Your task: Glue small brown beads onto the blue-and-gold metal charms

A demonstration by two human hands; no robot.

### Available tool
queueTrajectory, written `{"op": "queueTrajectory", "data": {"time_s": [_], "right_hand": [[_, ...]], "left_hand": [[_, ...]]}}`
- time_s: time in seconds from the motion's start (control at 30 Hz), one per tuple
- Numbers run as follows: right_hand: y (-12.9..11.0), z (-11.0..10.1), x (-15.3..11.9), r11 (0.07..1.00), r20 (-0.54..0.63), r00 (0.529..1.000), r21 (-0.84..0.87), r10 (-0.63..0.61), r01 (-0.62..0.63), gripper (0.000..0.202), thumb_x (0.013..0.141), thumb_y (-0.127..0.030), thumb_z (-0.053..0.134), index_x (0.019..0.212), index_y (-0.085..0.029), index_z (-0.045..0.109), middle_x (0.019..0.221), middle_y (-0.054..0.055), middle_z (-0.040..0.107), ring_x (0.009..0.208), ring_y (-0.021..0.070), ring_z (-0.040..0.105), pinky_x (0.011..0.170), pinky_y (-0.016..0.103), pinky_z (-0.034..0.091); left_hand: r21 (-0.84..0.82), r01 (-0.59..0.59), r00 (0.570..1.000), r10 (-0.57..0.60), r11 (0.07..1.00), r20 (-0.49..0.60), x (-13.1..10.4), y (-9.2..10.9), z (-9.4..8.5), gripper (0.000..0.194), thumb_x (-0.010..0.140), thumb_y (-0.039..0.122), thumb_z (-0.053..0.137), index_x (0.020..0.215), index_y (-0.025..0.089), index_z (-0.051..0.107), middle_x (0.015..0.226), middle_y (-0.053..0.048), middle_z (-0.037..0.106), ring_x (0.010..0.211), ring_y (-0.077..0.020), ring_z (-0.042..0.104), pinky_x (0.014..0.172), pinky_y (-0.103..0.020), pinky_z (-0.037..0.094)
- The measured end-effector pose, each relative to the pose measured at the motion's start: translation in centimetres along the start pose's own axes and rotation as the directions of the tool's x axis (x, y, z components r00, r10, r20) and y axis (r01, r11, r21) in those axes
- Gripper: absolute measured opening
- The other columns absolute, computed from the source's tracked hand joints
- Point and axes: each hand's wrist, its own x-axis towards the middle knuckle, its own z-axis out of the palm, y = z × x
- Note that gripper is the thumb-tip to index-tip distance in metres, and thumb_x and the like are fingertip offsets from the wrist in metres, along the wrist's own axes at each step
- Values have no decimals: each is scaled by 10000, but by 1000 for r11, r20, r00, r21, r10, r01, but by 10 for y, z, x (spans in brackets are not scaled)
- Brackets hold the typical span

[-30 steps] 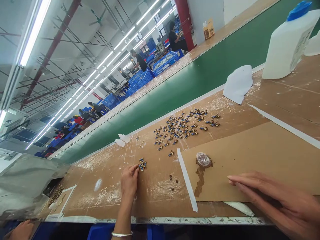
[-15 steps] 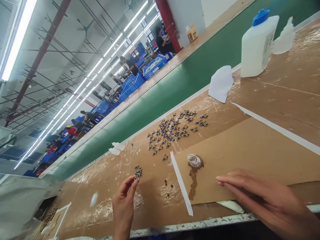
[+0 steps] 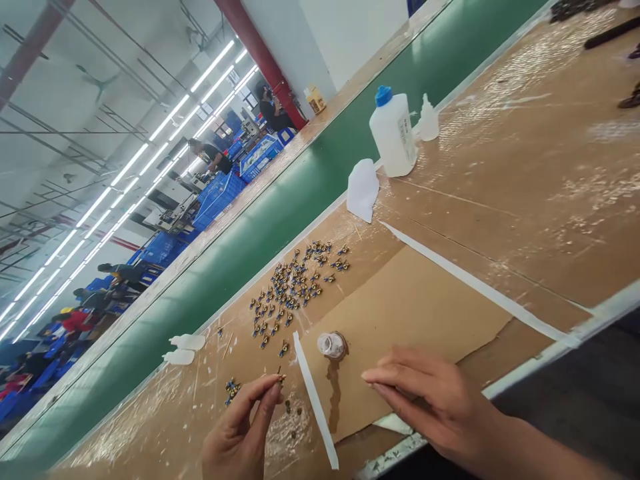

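Observation:
My left hand [image 3: 245,427] is closed in a pinch, with a tiny gold-and-dark piece [image 3: 281,381] at its fingertips, mostly hidden. Left of it lies a small cluster of blue-and-gold pieces [image 3: 232,391]. Several dark round bits [image 3: 293,433] are on the table just beside the left fingers. My right hand [image 3: 435,400] hovers over a brown cardboard sheet [image 3: 400,313], thumb and fingers pressed together; whatever they hold, if anything, cannot be made out. Between the hands stands a small clear cup [image 3: 331,345] on the cardboard, a dark wet streak running from it.
Many blue-and-gold pieces [image 3: 290,280] are spread behind the cup. White tape strips [image 3: 315,400] edge the cardboard. Farther back are white paper [image 3: 363,190], a blue-capped bottle [image 3: 393,133] and a small dropper bottle [image 3: 429,120]. Two small bottles [image 3: 187,342] lie left. A green belt [image 3: 280,193] runs behind.
The view has swung right, so the table's things appear farther left. My left hand has moved away from the small cluster towards the cup, a tiny piece now at its fingertips. My right hand stays pinched.

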Motion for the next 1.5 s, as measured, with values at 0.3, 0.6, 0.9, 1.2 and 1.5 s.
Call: {"op": "queueTrajectory", "data": {"time_s": [0.3, 0.6, 0.9, 1.2, 1.5], "right_hand": [[-4, -4, 5, 1000, -2, 1000, 5, 9, -9, 188, 895, -115, 448, 987, -151, 608, 761, 37, 596, 722, 110, 537, 676, 225, 434], [-5, -6, 4, 999, -38, 999, -27, -28, 27, 193, 892, -98, 449, 996, -139, 607, 748, 39, 609, 713, 113, 537, 669, 229, 427], [-6, -9, 6, 1000, -51, 999, -17, -17, 17, 185, 896, -110, 449, 982, -143, 609, 743, 40, 607, 715, 112, 542, 673, 225, 433], [-6, -9, 5, 1000, -66, 997, -18, -26, 25, 193, 892, -98, 444, 991, -142, 604, 743, 38, 613, 715, 113, 544, 672, 226, 436], [-3, -9, 2, 999, -55, 998, 48, -9, 12, 198, 886, -88, 460, 1021, -151, 590, 782, 32, 602, 741, 107, 545, 703, 221, 437]], "left_hand": [[280, -388, 911, 320, 878, 259, 19, 42, 34, 231, 774, 456, 586, 827, 266, 706, 824, -3, 713, 774, -178, 666, 689, -245, 510], [331, -462, 869, 344, 823, 357, 33, 48, 50, 263, 786, 492, 550, 797, 270, 690, 837, -16, 689, 805, -195, 633, 724, -290, 483], [339, -467, 866, 345, 817, 362, 32, 53, 55, 250, 788, 477, 546, 770, 266, 678, 811, -10, 680, 790, -191, 623, 722, -291, 465], [341, -479, 858, 350, 809, 376, 32, 55, 57, 252, 787, 472, 543, 754, 268, 687, 804, -24, 684, 790, -196, 627, 704, -296, 479], [269, -183, 980, 153, 946, 130, 18, 52, 28, 285, 672, 509, 667, 776, 248, 710, 788, -1, 711, 754, -184, 647, 728, -278, 507]]}}
